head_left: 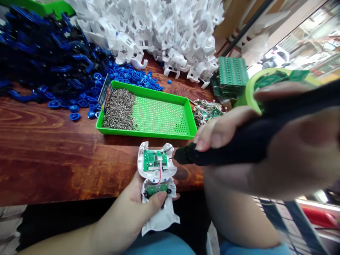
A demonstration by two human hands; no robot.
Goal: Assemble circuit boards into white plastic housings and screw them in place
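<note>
In my left hand (143, 202) is a white plastic housing (163, 219), gripped with the thumb across its lower part. Its upper section carries a green circuit board (151, 159), joined by a thin red-and-white cable to a smaller green board (152, 189) below. My right hand (225, 134) wraps round a black power screwdriver (239, 145), blurred and close to the camera. The tool points left, its thin bit near the right edge of the upper housing section; whether it touches a screw cannot be made out.
Beyond the housing lies a green perforated tray (159, 132) with a heap of small screws (119, 109). White plastic shells (159, 28), blue rings (130, 76) and dark blue parts (39, 53) are piled behind. Stacked green boards (232, 72) and a yellow-green tub (251, 88) stand right.
</note>
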